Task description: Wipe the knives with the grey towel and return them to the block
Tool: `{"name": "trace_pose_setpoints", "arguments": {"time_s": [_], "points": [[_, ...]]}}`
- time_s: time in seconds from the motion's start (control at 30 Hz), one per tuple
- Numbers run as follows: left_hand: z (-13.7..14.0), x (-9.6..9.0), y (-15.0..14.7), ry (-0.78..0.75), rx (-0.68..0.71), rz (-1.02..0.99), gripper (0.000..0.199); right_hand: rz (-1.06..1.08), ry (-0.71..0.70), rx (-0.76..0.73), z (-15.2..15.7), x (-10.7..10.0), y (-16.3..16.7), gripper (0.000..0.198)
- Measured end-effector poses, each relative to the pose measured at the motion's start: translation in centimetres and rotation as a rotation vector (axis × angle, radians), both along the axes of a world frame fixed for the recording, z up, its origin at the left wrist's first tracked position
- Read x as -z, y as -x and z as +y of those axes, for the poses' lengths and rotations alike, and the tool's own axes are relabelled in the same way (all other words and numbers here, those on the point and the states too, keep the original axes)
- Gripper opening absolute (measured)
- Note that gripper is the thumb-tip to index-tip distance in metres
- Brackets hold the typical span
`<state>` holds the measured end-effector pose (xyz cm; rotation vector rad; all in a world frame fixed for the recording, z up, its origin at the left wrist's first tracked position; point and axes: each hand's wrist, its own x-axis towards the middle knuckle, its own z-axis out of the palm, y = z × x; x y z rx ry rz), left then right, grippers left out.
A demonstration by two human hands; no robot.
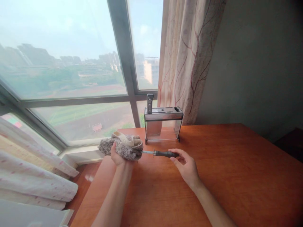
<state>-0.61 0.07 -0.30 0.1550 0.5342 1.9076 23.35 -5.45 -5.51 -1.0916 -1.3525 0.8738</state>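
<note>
A honing steel [163, 154] with a black ribbed handle lies level above the table, handle to the right. My right hand [186, 165] pinches the handle's end between thumb and fingers. Around the rod is bunched a fluffy grey-brown cloth [129, 146] with a cream strip, which hides most of the metal. My left hand [117, 156] grips that cloth from below, thumb up on the near side. Just behind stands a clear-sided knife block [163, 117] with a slotted metal top; one grey-handled knife [150, 103] sticks up from its left end.
The reddish-brown wooden table [213, 189] stretches away to the right. Beyond its left edge are a window sill and a pale spotted curtain [35, 176]. A large framed window [71, 72] and a long patterned curtain [187, 56] rise behind the table.
</note>
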Motion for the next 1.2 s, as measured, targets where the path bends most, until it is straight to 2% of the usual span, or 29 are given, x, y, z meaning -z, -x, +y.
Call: {"name": "trace_pose_setpoints", "arguments": {"time_s": [0.1,0.2,0.37,0.47,0.73,0.9,1.03,1.2], "points": [[0.0,-0.2,-0.6,0.019,-0.055,0.026,0.04,0.001,-0.001,0.017,0.3,0.3,-0.5,0.028],[-0.2,-0.4,-1.6,0.009,-0.002,0.052,0.04,-0.006,0.063,0.005,0.4,0.5,-0.5,0.033],[-0.7,-0.6,-3.5,0.057,0.074,0.115,0.036,0.03,0.176,-0.168,0.0,0.9,0.6,0.042],[-1.2,-0.1,-4.6,0.101,0.083,0.169,0.034,0.092,0.19,-0.2,-0.2,1.1,1.2,0.045],[-2.7,1.6,-7.1,0.148,0.056,0.361,0.045,0.157,0.183,-0.144,-0.2,1.6,1.4,0.048],[-2.9,2.4,-7.5,0.155,0.211,0.504,0.044,0.094,0.134,-0.164,-0.4,2.0,1.3,0.044],[-2.3,2.6,-6.9,0.189,0.229,0.494,0.041,-0.016,0.11,-0.192,-0.5,1.8,1.3,0.041],[-1.5,2.2,-5.7,0.186,0.167,0.437,0.038,-0.169,0.007,-0.187,-0.5,0.3,0.6,0.033]]}}
